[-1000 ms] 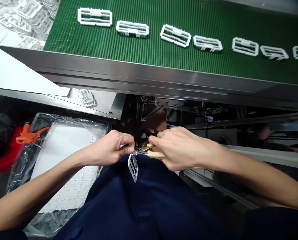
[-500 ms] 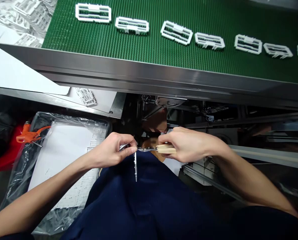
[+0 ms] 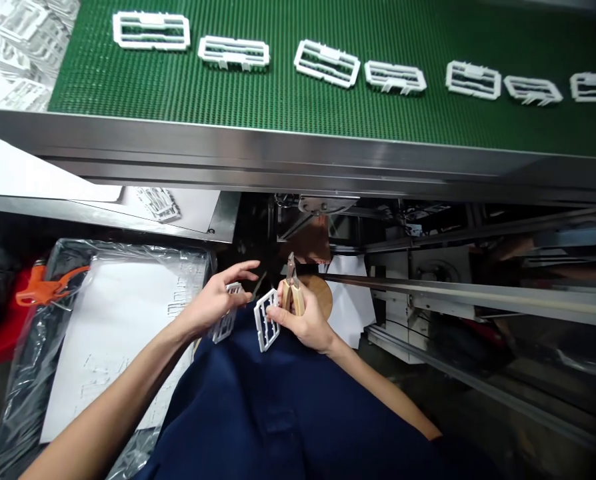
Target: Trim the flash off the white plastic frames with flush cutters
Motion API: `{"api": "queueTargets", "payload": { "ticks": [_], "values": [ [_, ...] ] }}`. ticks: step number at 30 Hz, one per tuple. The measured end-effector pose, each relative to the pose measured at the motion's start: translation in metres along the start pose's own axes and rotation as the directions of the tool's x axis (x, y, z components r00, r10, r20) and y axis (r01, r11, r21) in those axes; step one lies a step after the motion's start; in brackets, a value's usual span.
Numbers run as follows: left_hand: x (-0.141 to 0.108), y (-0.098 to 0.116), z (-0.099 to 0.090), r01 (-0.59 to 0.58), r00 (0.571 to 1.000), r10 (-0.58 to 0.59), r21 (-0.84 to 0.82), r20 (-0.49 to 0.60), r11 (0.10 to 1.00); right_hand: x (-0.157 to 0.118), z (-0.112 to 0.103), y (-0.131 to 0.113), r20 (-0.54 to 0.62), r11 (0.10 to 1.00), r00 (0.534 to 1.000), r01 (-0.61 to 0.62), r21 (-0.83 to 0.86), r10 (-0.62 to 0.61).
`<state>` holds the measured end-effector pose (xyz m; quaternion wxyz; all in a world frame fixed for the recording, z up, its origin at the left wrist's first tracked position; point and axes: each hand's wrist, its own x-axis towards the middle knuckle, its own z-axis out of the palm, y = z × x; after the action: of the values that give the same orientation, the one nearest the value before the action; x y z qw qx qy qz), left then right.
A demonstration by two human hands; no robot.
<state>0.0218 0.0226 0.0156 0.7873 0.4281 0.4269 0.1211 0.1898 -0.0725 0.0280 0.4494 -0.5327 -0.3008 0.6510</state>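
Note:
My left hand [image 3: 209, 305] has its fingers partly stretched and keeps a white slotted plastic frame [image 3: 224, 325] under the thumb. In my right hand [image 3: 309, 321] are small cutting pliers [image 3: 292, 283] with beige handles, their metal jaws pointing up. The same hand pinches a second white plastic frame [image 3: 259, 327] under its thumb, tilted toward the left hand. Both hands are close together over my dark blue clothing [image 3: 273, 400], a small gap apart.
Several white plastic frames [image 3: 152, 31] lie in a row on a green conveyor belt [image 3: 278, 100] with a metal side rail [image 3: 258, 150]. At left stand a plastic-lined box [image 3: 33, 373] with white sheets and orange-handled cutters [image 3: 43, 287]. Frames are piled [image 3: 23, 47] at the upper left.
The pliers have come away from the piece at my left fingers and turned upright. My right hand has moved left and now also holds a frame. My left fingers have spread.

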Motion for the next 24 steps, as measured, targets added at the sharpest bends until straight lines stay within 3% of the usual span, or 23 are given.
{"api": "queueTargets", "payload": {
  "ticks": [3, 5, 8, 12, 14, 17, 21, 24],
  "values": [
    [0.000, -0.011, 0.005, 0.035, 0.976, 0.020, -0.247, 0.219, 0.968, 0.002, 0.005, -0.002, -0.093, 1.000, 0.995, -0.020, 0.014, 0.021],
    [0.000, -0.014, 0.010, 0.029, 0.959, 0.074, -0.351, 0.274, 0.936, 0.005, 0.011, -0.001, -0.166, 1.000, 0.986, -0.026, -0.001, 0.026],
    [0.000, -0.016, 0.014, -0.019, 0.972, 0.121, -0.452, 0.199, 0.892, 0.009, 0.019, -0.007, -0.214, 0.997, 0.977, -0.008, -0.073, -0.008],
    [0.000, -0.017, 0.012, -0.120, 0.980, 0.188, -0.563, 0.065, 0.818, 0.011, 0.011, -0.031, -0.112, 0.971, 0.991, 0.047, -0.234, -0.075],
    [-0.001, -0.017, 0.012, -0.105, 0.988, 0.151, -0.558, 0.038, 0.823, 0.009, 0.002, -0.039, -0.100, 0.930, 0.989, 0.063, -0.363, -0.106],
    [0.001, -0.017, 0.014, 0.026, 0.998, 0.011, -0.513, 0.068, 0.858, 0.003, -0.005, -0.036, -0.009, 0.896, 1.000, -0.003, -0.443, -0.001],
    [0.006, -0.014, 0.016, 0.087, 0.996, -0.057, -0.499, 0.074, 0.862, -0.005, -0.002, -0.017, 0.014, 0.942, 0.997, -0.065, -0.329, 0.074],
    [0.009, -0.011, 0.011, 0.019, 0.996, -0.060, -0.524, -0.062, 0.851, -0.004, -0.001, -0.013, -0.062, 0.991, 0.997, -0.058, -0.120, 0.051]
  ]
}}
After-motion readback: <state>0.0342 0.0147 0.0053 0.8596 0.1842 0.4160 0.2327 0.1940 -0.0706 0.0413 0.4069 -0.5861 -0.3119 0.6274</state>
